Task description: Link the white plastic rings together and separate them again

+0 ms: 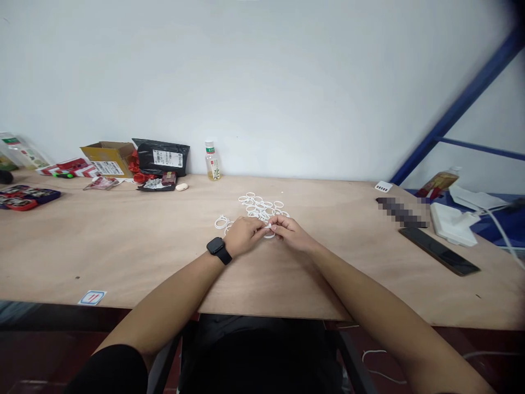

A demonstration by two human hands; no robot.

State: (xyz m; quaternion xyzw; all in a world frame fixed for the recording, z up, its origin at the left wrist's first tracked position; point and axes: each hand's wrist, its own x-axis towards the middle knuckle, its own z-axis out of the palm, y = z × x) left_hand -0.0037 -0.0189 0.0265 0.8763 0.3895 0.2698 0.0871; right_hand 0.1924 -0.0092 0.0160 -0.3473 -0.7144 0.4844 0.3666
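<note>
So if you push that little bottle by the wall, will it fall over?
Probably, yes. The bottle stands upright and is tall and narrow, so a push near its cap would likely tip it. It looks like small clear plastic, so likely light. Being round, it might roll on the table once down.

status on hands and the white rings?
Left hand and right hand together, both pinching one white ring. Pile of loose rings on table just beyond the fingers. Nothing in the way; phone far right.
</note>
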